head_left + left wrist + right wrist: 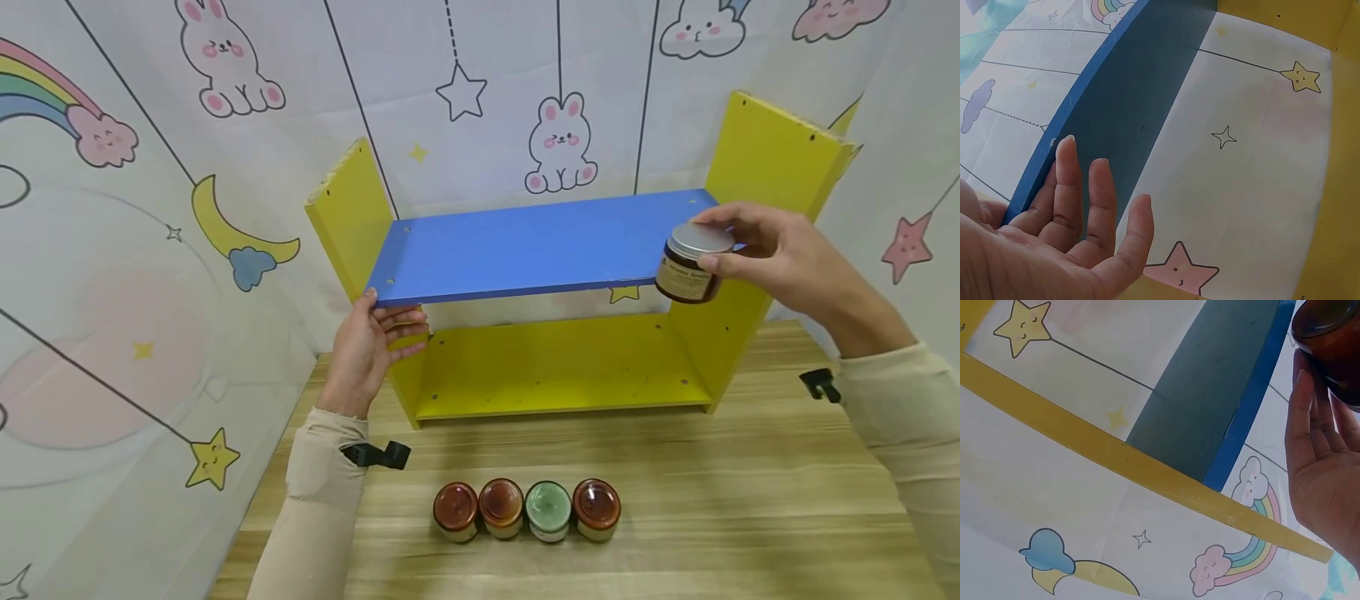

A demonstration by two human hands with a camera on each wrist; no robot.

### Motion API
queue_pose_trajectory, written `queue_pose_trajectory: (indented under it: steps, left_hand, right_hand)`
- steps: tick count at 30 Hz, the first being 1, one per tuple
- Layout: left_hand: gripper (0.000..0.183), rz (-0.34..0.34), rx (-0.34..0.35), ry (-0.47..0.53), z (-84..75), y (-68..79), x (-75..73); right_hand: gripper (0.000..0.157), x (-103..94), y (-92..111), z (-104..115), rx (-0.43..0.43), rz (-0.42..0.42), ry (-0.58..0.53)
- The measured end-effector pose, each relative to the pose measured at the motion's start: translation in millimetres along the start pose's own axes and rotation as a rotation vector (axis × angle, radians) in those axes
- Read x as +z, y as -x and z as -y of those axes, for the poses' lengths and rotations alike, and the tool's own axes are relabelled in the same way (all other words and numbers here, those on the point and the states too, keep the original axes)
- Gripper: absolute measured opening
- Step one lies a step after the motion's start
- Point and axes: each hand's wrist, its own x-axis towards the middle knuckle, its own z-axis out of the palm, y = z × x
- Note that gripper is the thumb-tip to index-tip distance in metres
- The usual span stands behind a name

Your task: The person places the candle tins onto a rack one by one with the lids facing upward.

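Observation:
My right hand (780,250) grips an amber glass jar (684,279) with a silver lid and a pale label. The jar is upright, in front of the right end of the blue shelf board (525,246); in the right wrist view its dark base (1335,344) shows above the fingers. At the board's left front corner, my left hand (367,350) pinches the edge, thumb on top and fingers beneath. The left wrist view has those loosely extended fingers (1102,200) along the board's underside. The board spans two yellow side panels (776,158) above a yellow bottom board (555,362).
Several jars stand in a row on the wooden table (697,500) in front of the unit: amber ones (501,507) and a green one (548,510). Behind hangs a white sheet (495,150) printed with rabbits, stars and clouds. The side panels rise above the blue board.

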Motion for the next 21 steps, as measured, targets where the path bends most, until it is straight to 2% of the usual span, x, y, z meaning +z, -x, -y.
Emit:
queue_pose_trajectory:
  steps: [7, 21]
  left_hand:
    - [0.058, 0.003, 0.003, 0.001, -0.2, 0.3, -0.4]
    - [0.057, -0.001, 0.002, -0.003, -0.6, -0.2, -0.5]
  right_hand:
    - [0.043, -1.9, -3.4, -0.3, 0.001, -0.011, -0.015]
    - [0.045, -3.0, -9.5, -4.2, 0.063, -0.024, 0.053]
